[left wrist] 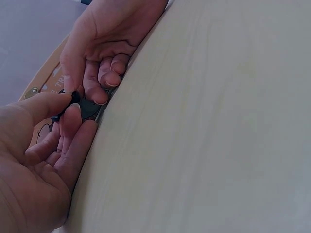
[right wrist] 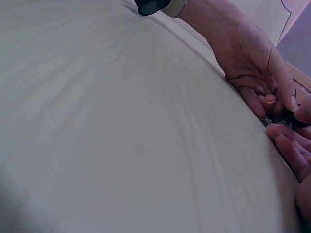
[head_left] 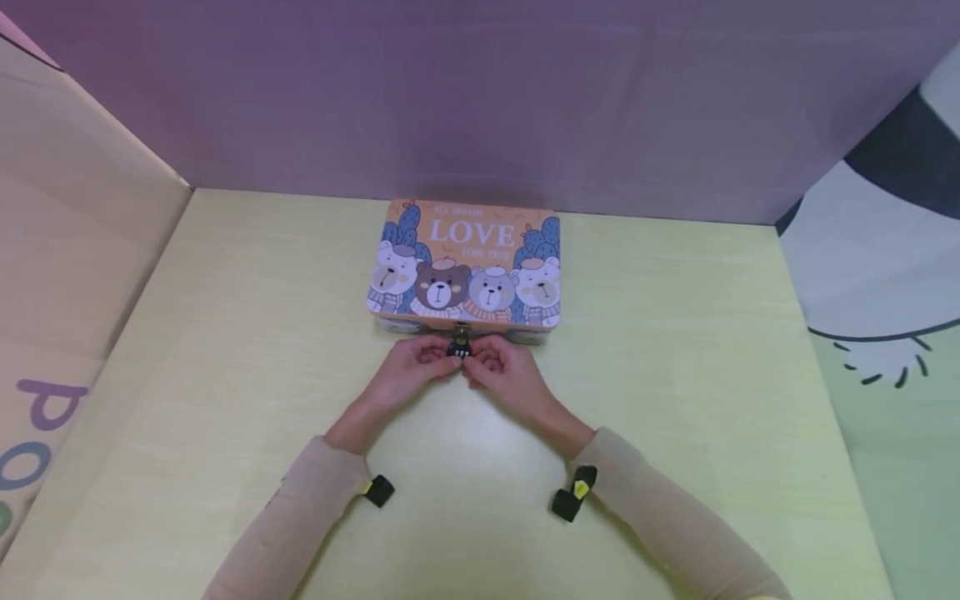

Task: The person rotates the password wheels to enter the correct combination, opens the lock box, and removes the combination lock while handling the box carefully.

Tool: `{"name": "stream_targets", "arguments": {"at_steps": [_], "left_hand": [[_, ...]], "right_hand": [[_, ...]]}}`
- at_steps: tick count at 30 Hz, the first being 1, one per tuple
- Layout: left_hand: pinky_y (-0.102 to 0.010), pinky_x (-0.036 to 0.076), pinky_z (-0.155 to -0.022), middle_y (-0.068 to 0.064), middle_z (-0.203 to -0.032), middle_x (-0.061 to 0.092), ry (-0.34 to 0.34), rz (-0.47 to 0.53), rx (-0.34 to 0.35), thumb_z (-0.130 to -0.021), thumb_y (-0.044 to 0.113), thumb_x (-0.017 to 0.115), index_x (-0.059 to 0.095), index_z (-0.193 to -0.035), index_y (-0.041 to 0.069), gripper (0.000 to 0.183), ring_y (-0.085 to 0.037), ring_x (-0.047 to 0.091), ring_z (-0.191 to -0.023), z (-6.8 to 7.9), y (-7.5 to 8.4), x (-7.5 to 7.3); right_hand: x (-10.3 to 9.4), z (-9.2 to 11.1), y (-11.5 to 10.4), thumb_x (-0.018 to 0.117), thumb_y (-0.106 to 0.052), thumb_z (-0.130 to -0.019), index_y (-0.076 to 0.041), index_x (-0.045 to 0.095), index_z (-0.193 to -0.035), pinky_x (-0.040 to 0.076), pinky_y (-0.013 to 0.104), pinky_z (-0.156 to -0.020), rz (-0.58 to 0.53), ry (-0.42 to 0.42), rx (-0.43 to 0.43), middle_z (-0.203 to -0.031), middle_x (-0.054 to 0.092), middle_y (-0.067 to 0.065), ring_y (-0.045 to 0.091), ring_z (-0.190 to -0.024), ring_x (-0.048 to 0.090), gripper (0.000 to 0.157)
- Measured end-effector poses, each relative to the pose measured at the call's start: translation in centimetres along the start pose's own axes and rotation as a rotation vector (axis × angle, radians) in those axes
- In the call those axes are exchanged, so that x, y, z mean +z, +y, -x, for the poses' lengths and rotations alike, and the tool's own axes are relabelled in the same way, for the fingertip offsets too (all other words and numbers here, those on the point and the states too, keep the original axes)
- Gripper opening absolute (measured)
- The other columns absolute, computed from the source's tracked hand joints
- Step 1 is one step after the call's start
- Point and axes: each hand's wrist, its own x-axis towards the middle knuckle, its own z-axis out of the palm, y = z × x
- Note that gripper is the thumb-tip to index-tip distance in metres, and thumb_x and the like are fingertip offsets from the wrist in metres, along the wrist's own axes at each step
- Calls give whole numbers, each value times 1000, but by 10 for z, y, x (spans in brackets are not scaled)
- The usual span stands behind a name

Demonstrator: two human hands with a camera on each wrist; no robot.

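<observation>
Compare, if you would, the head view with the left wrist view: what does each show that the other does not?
Only the head view shows the whole box lid, with LOVE lettering and all four bears, and white marks on the padlock.
Only the left wrist view looks into the palm of the right hand.
Both show the left hand and right hand pinching the padlock, and the pale tabletop.

Left hand (head_left: 405, 371) and right hand (head_left: 516, 379) pinch a black padlock (head_left: 460, 349) on the box (head_left: 467, 265).

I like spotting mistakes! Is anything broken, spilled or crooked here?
Nothing stands out: the bear box looks closed, the left hand and right hand hold its black lock, and no damage or spill shows.
</observation>
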Motion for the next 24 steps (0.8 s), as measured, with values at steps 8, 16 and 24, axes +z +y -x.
{"name": "stream_targets", "arguments": {"at_steps": [8,16,24], "left_hand": [[-23,57,-75,-12,-94,66,0,3,0,-91,7,68,62,-115,-7,28,-15,63,-79,-1,-1,0],[-25,58,-77,-14,-98,67,-10,5,-11,-91,7,68,61,-115,-8,29,-16,65,-81,0,1,-1],[-27,58,-79,-16,-102,68,-16,16,-27,-91,8,68,60,-115,-8,30,-16,66,-83,1,3,-1]], "right_hand": [[0,0,0,65,-9,-93,2,60,-111,61,33,-69,-16,-1,0,-91,69,11,21,-74,68,21],[0,1,-1,56,-5,-97,4,60,-112,61,35,-70,-74,-4,-4,-90,68,14,22,-74,67,18],[0,1,-2,52,-12,-101,1,62,-107,60,36,-68,-75,-1,-15,-87,68,14,24,-71,66,17]]}}
